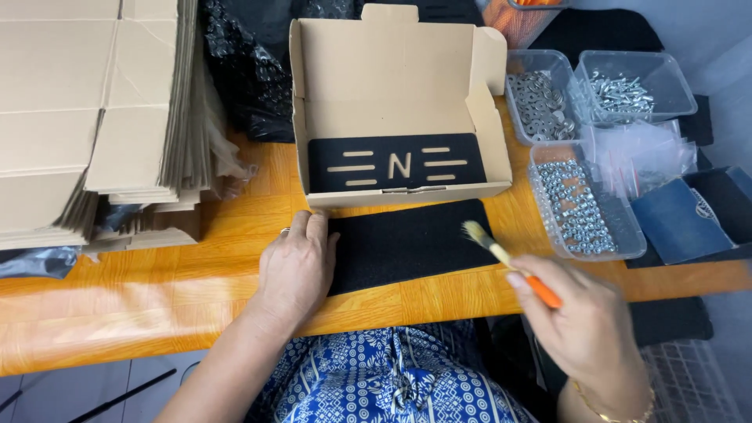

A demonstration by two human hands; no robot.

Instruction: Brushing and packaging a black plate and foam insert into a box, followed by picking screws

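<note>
A: Status? Left hand (pixel 296 268) flat, fingers spread, pinning left end of black mat (pixel 411 241) on the orange table (pixel 157 274). Not gripping, just pressing.

B: Right hand (pixel 591 325) closed round orange-handled brush (pixel 505 258), bristles at mat's right edge.

A: Risks imo: mat's near edge sits close to the table edge, a hard stroke toward the body could drag it off. Only one end is pinned.

B: Also the open carton (pixel 399 110) touches the mat's far edge, so a forward stroke bumps it. Screw tray (pixel 583 207) is just beside on the right, so a wide swing clips it.

A: Room left of the hand is free until the flat carton stack (pixel 94 117).
</note>
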